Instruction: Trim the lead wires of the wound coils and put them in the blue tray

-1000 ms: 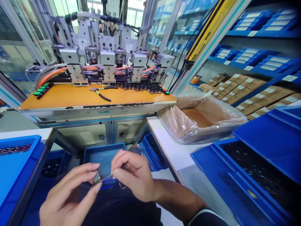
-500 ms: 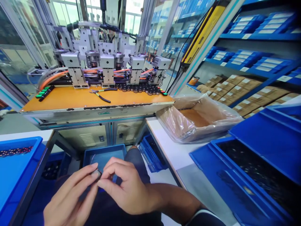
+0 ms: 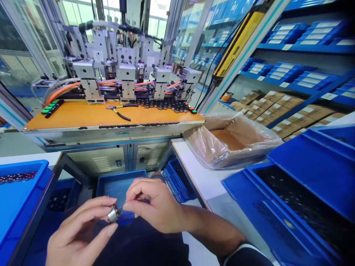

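Observation:
My left hand (image 3: 85,225) holds a small motor part (image 3: 112,215) between thumb and fingers. The part is a short silvery cylinder with copper and black at the end facing right. Close beside that end, my right hand (image 3: 152,201) is closed in a pinch of thumb and forefinger. A thin wire (image 3: 121,210) runs between the part and the right fingertips. Both hands are above my lap, with a blue bin (image 3: 122,177) just beyond them.
Ahead, a machine (image 3: 127,77) stands on an orange worktop (image 3: 97,118), with pliers (image 3: 120,111) and a row of dark round parts (image 3: 163,104). On the right are a plastic-lined box (image 3: 230,140) and a blue crate (image 3: 280,207) of dark parts. A blue tray (image 3: 19,199) stands left.
My right hand has moved slightly up and right, away from the left. The motor part, mostly covered by fingers before, now shows its silvery side and copper end.

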The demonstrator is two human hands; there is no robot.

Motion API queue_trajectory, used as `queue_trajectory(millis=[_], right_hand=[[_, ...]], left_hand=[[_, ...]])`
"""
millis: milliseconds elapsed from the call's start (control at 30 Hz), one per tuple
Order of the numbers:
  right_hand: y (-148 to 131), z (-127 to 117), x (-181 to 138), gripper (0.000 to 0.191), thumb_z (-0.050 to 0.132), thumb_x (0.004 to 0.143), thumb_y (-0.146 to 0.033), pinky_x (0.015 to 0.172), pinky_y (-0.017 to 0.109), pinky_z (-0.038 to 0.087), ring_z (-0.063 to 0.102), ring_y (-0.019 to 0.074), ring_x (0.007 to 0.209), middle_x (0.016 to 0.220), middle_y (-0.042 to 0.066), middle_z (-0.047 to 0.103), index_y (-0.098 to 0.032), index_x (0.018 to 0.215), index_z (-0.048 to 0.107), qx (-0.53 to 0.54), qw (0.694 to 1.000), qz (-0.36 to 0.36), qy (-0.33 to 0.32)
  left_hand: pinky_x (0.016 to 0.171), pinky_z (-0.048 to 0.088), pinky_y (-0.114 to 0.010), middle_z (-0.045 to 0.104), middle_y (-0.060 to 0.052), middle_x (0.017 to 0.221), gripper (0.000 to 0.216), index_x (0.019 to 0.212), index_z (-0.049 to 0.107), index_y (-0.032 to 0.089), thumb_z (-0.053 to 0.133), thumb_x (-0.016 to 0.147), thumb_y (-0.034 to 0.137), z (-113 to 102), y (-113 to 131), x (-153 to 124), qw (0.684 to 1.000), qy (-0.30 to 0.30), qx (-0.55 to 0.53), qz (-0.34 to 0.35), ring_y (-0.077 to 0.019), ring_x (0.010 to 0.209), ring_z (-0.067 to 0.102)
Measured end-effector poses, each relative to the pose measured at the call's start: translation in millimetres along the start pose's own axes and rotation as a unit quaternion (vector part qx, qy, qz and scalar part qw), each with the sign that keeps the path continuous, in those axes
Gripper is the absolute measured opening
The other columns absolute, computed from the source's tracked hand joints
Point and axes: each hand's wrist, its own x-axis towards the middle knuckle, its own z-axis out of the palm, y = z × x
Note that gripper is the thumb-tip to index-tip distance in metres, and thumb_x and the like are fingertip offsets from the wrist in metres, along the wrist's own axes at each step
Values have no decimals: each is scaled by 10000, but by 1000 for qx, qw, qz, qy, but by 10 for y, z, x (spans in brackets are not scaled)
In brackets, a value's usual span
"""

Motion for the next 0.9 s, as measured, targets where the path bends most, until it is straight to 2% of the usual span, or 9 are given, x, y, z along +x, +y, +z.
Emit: queue_trajectory(millis=[167,300,367,433,500,533,567,700,900], right_hand=[[37,50,23,378,838,685,-449,456,174,459,558,66,467,590,-48,578,-149,694,609,162,967,197,-20],[40,47,77,412,851,648,-479,464,189,457,561,78,466,548,-53,575,-143,709,619,156,956,245,-43],[21,-46,268,380,811,704,-479,499,212,480,581,92,518,617,-27,617,-143,756,640,98,977,187,-32],[9,-205,644,317,749,792,-439,608,250,529,630,121,656,785,22,683,-144,870,663,-31,998,47,30],[32,-387,1163,305,689,875,-380,839,311,544,655,167,907,1018,84,695,-135,1051,644,-237,961,-93,108],[62,-466,1440,343,657,909,-365,932,337,516,633,193,1044,1147,124,668,-122,1147,615,-355,923,-116,97],[106,-530,1704,390,613,943,-369,1005,353,479,587,210,1166,1261,148,624,-115,1235,571,-465,876,-116,50],[375,-588,2400,504,697,893,-373,1110,375,384,503,269,1297,1385,200,553,-67,1270,562,-543,834,-84,-44],[600,-553,2570,564,504,975,-505,1043,519,391,526,374,1240,1333,262,579,-46,1300,550,-604,790,-28,-101]], left_hand=[[880,592,-231,730,-9,1103,278,1027,708,263,682,831,68,60,77,12,999,33,13,35,-156,1013,710],[873,552,-239,703,-11,1150,254,981,744,258,658,848,59,81,119,18,995,52,53,73,-153,987,698],[899,548,-254,707,-10,1145,258,986,743,256,662,844,56,66,114,27,995,64,47,64,-161,1006,692],[934,546,-261,713,-8,1143,261,995,740,260,662,847,59,41,103,35,995,87,38,41,-161,1028,686],[949,550,-257,720,-3,1130,245,981,742,267,668,848,75,14,94,37,993,111,25,12,-153,1023,688],[944,555,-250,723,-3,1123,227,969,745,268,674,847,90,0,93,34,992,122,21,-5,-151,1017,691],[934,563,-245,726,-6,1116,206,957,748,268,681,846,108,-16,91,30,991,131,15,-21,-152,1015,694],[893,597,-255,734,-27,1107,140,934,754,260,703,837,174,-113,79,-2,984,165,14,-62,-176,1016,708],[782,618,-196,751,-21,1092,189,983,742,280,697,840,164,-313,13,-51,987,139,64,-37,-168,994,732]])
